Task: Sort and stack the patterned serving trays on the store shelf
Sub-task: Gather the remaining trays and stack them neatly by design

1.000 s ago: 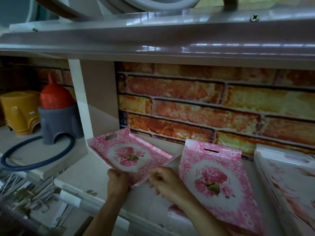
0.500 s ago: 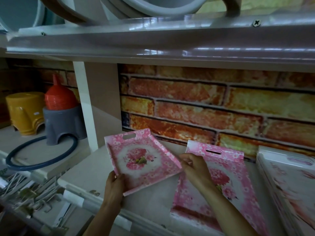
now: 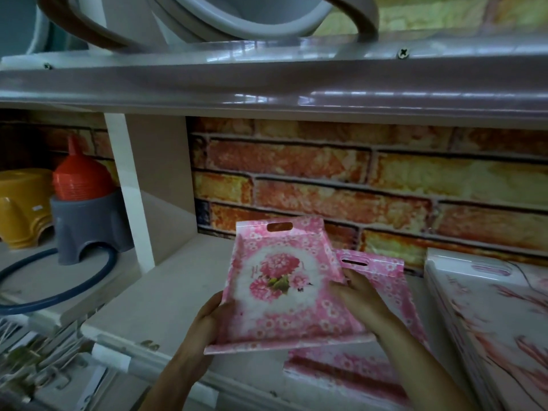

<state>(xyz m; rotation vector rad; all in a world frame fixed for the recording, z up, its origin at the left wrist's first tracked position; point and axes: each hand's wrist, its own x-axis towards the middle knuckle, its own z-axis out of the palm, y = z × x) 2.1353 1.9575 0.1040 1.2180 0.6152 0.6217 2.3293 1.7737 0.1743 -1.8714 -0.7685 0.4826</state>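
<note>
Left hand (image 3: 211, 317) grips tray (image 3: 292, 314) (tilted); right hand (image 3: 359, 298) opposite

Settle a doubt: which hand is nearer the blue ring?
Left. The left hand grips the held pink tray at its left edge, right of the blue ring; the right hand holds its far edge.

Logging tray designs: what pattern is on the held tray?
Pink blossoms, white-centred bouquet on the held tray; head view.
</note>
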